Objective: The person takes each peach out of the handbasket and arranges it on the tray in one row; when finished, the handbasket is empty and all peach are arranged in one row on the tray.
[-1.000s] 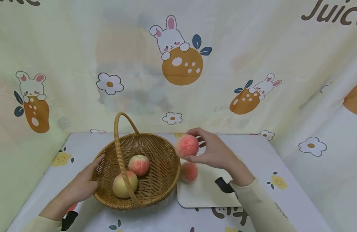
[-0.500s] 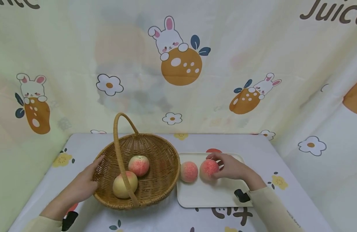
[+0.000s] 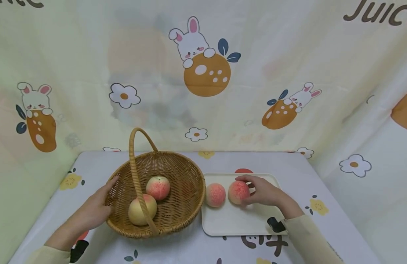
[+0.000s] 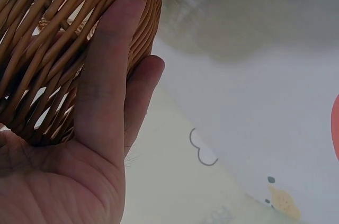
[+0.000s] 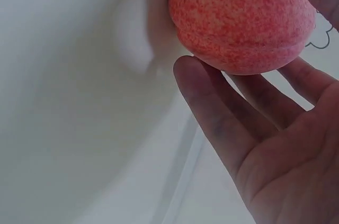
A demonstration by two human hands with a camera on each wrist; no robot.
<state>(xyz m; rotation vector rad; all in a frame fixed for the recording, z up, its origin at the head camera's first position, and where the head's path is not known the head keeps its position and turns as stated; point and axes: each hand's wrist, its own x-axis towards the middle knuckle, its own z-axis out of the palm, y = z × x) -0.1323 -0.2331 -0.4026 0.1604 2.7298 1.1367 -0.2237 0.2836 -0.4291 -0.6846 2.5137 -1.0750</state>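
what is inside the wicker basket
The wicker basket holds a pink peach and a yellower peach; its handle hides part of the latter. Whatever lies beneath them is covered.

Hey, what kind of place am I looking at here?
Probably a makeshift tabletop recording booth, though I can't be certain: bunny-print curtains hang behind and beside a cloth-covered table, which holds a wicker basket and a pale tray.

Behind the counter [image 3: 177, 253], dressed in a white cloth [image 3: 101, 167] with yellow flowers [image 3: 319, 207], I see a cream hanging [image 3: 91, 55] printed with rabbits [image 3: 191, 46] on orange fruit [image 3: 207, 79]. To the counter's right, the hanging falls in creases. Soft light washes over everything around the counter.
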